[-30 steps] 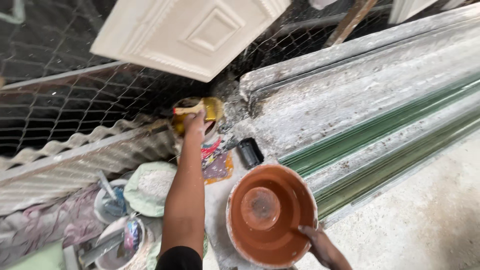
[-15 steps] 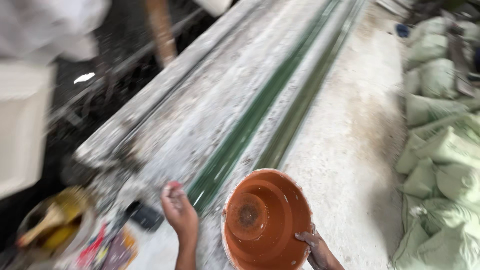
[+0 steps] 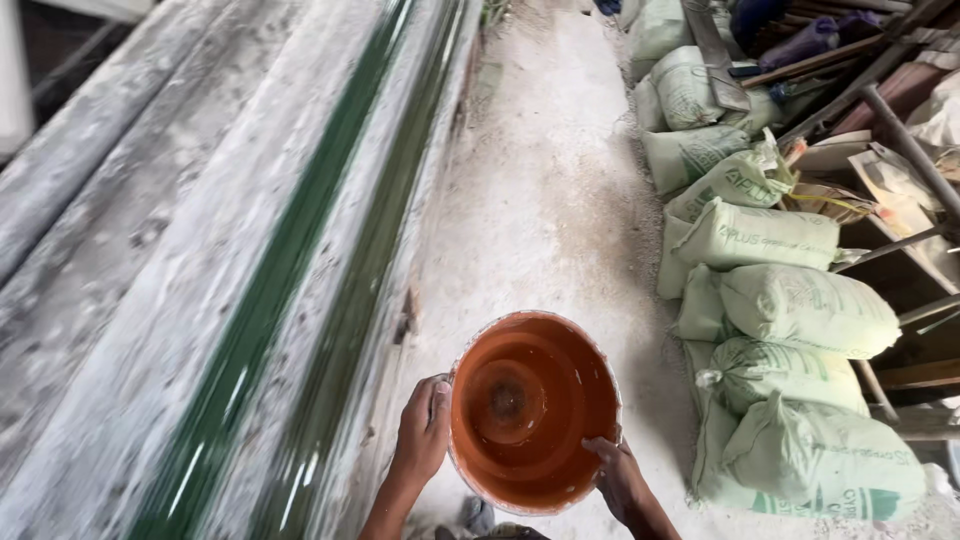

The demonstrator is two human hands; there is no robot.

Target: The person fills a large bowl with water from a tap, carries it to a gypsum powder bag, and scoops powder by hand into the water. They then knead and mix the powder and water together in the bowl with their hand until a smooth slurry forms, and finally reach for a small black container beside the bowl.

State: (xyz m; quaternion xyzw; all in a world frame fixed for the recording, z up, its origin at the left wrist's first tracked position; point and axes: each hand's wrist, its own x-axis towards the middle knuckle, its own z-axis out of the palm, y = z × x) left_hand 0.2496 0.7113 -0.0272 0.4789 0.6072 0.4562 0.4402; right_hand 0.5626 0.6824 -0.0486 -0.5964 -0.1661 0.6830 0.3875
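- The orange bucket (image 3: 530,410) sits low in the view, at about six o'clock, held above the pale concrete floor (image 3: 540,200); its inside looks bare and ringed
- The left hand (image 3: 422,435) clasps the rim at nine o'clock of the bucket, fingers curled shut on the edge
- The right hand (image 3: 620,478) grips the rim at about four o'clock, thumb laid over the lip, closed on it
- Long grey and green corrugated sheets (image 3: 230,300) run from seven o'clock up to twelve o'clock, left of the bucket
- Pale green sacks (image 3: 790,310) lie stacked at three o'clock; wooden planks (image 3: 900,110) lean at two o'clock beyond them
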